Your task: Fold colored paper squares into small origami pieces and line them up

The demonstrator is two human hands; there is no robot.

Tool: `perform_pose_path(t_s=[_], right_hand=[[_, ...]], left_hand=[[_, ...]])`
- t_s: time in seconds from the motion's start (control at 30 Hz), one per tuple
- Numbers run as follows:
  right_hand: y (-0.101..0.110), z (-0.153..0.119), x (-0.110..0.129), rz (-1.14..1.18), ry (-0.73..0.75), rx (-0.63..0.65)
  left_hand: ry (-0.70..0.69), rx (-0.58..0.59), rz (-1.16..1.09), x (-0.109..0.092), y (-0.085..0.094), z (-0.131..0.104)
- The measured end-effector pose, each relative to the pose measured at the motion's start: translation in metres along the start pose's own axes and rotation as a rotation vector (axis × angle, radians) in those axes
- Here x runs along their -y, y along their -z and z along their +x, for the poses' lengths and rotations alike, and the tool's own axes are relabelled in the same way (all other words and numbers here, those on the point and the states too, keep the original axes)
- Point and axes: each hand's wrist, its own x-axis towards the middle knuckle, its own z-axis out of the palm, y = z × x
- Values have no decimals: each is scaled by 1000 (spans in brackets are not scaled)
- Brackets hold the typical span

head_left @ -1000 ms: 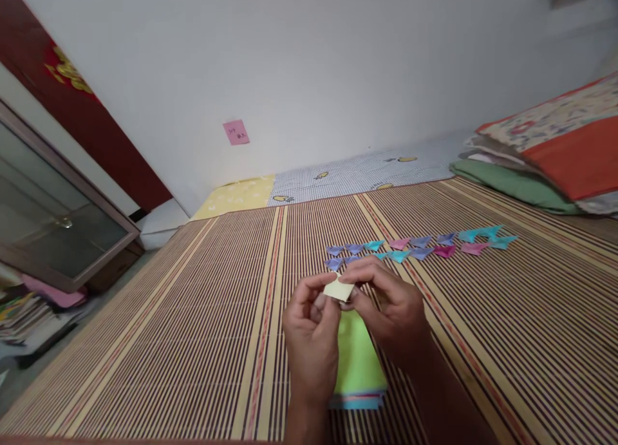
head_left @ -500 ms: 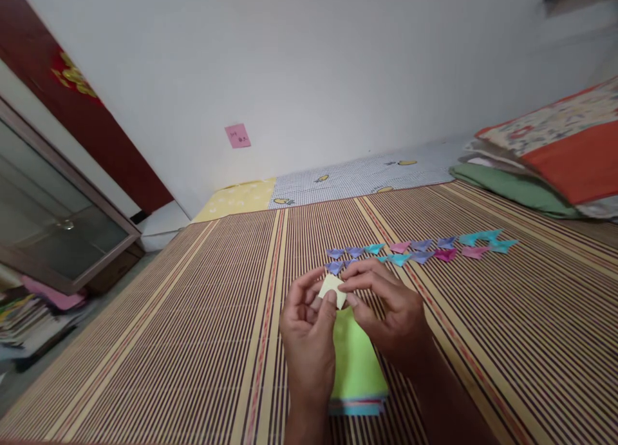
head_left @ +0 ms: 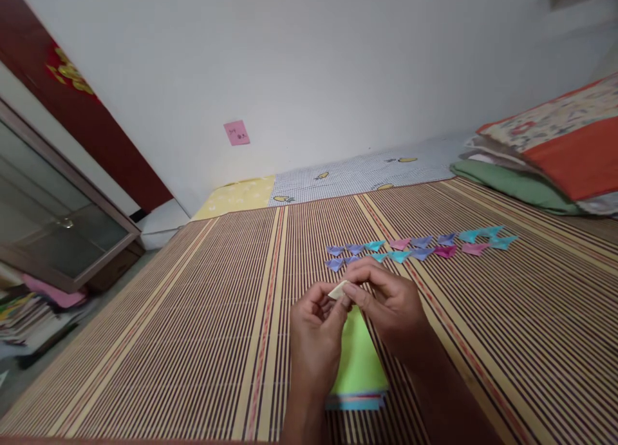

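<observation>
A small folded piece of pale yellow paper [head_left: 338,290] is pinched between both hands. My left hand [head_left: 316,329] grips it from the left, thumb on the near side. From the right, the thumb and fingers of my right hand [head_left: 389,300] close on its other edge. Part of the paper is hidden by the fingertips. Below the hands lies a stack of coloured paper [head_left: 360,361], lime green on top, with blue and pink edges showing at the front. Beyond them, two rows of small folded paper boats [head_left: 421,242] in purple, turquoise and pink rest on the mat.
A striped bamboo mat [head_left: 193,335] covers the bed. Folded bedding [head_left: 555,168] is piled at the right. A pink note [head_left: 236,133] is stuck to the wall. At the left stand a glass-fronted cabinet [head_left: 62,200] and a pile of books [head_left: 24,319].
The yellow paper has gone from a flat open diamond to a narrower folded shape. My right hand has moved in, its thumb now pressing on the paper beside the left thumb.
</observation>
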Motion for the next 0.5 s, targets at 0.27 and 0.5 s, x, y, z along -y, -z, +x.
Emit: perform_pose_path(t_s=[0.27, 0.5], right_hand=[[3, 1, 1, 104, -126, 92], [0, 1, -4, 108, -237, -10]], left_hand=[[72, 77, -95, -1, 3, 0], [38, 43, 33, -1, 9, 2]])
